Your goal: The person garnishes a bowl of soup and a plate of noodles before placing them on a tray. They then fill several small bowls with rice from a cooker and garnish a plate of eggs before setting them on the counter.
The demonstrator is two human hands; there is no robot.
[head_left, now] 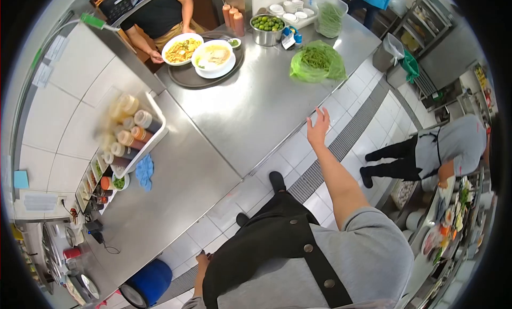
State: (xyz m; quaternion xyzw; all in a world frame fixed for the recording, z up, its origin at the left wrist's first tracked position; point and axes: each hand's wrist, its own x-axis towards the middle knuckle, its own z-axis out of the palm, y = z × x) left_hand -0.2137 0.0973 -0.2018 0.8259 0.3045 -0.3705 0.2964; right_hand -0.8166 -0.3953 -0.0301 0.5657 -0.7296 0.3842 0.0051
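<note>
Right hand (318, 128) lifted at the end of a bare forearm, elbow nearly straight, reaching out of a grey short sleeve. Fingers up and spread, grip apart, clamped on nothing. Poised just off the near edge of the counter (250, 111), above the pale tiled floor (213, 226) and beside a long ribbed drain grate (346, 138).

Left hand (202, 258) low by the hip, tucked against the black apron (266, 239). Small and half hidden; grip there apart or together, impossible to tell. Near it, on the floor, a round blue barrel (149, 281).

Counter in brushed steel, flat and dully shining, bent in an L around the standing spot. At its far end a round dark tray (181, 77) carrying a white plate of yellow noodles (181, 49) and a white bowl of pale soup (214, 57), with another person's hand (156, 56) at the plate's rim. Further along, a steel bowl of limes (266, 25), orange sauce bottles (233, 16), and a crumpled green plastic bag of long beans (318, 61), well apart from the right hand. Off to the left, a white rectangular bin of squeeze bottles (140, 128), blurred, and just beside it a soft blue cloth (144, 171).
</note>
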